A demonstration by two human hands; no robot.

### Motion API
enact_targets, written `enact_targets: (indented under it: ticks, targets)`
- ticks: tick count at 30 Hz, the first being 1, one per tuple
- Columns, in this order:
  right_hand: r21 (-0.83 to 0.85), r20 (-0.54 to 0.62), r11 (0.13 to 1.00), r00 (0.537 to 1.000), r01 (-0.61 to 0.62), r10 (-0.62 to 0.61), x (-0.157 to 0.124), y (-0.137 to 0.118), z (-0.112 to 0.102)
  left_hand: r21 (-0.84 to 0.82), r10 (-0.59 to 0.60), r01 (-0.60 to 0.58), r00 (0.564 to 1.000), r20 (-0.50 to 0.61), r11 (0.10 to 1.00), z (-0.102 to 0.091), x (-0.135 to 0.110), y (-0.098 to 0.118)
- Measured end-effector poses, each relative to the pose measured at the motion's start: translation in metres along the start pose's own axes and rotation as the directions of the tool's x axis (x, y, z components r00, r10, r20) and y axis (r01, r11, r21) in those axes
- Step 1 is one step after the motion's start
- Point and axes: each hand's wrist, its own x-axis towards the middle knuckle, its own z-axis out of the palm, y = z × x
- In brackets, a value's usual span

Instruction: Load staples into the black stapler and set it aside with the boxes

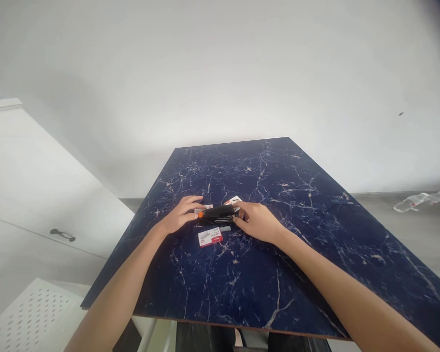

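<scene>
A black stapler (218,212) with an orange tip at its left end lies on the blue marbled table (238,283). My right hand (258,221) has thumb and curled fingers closed on the stapler's right end. My left hand (180,215) is open at the other end, fingers stretched out, its thumb close to the orange tip. In front of the stapler rests a small red and white staple box (210,237), with a grey strip of staples (225,229) beside it. Behind the stapler, a white and red packet (232,201) shows partly, near my right fingers.
A white wall (223,73) rises behind the table. To the left stands a white cabinet with a dark handle (62,235), and below it a perforated white seat (36,308). Clear plastic bottles (412,202) lie on the floor at the right.
</scene>
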Motion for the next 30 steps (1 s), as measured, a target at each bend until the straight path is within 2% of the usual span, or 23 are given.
enact_targets:
  ticks: [4,10,15,17,19,22,27,30]
  targets:
    - [0.062,0.042,0.998,0.999,0.012,-0.014,0.003,0.004,0.003,-0.046,-0.024,0.029,0.996,0.089,0.999,0.0,0.001,-0.003]
    - [0.018,0.027,0.999,0.999,0.029,-0.029,0.006,0.007,0.002,-0.043,-0.037,0.04,0.997,0.068,0.998,0.002,0.002,-0.001]
    - [-0.015,0.139,1.0,0.99,0.016,-0.014,0.002,0.021,-0.036,-0.069,-0.032,0.034,0.999,0.039,0.997,0.004,0.002,0.0]
    - [-0.048,0.134,0.999,0.991,0.007,-0.001,-0.002,0.027,-0.051,-0.059,-0.019,0.021,0.999,0.035,0.998,0.004,0.002,0.0]
    - [-0.053,0.078,0.998,0.997,0.017,-0.013,-0.006,0.029,-0.055,-0.042,-0.008,0.009,1.0,0.024,0.999,0.005,0.003,0.001]
    - [-0.02,0.022,0.997,0.997,0.073,-0.072,-0.011,0.017,-0.042,-0.01,-0.005,0.004,1.0,-0.026,1.0,0.007,0.003,0.003]
    - [-0.193,0.123,0.958,0.974,0.213,-0.191,-0.014,-0.015,0.0,0.039,0.028,-0.022,0.988,-0.153,0.999,0.011,0.005,0.003]
    - [-0.258,0.15,0.934,0.966,0.246,-0.212,-0.016,-0.021,0.014,0.083,0.046,-0.031,0.981,-0.187,0.996,0.012,0.005,0.002]
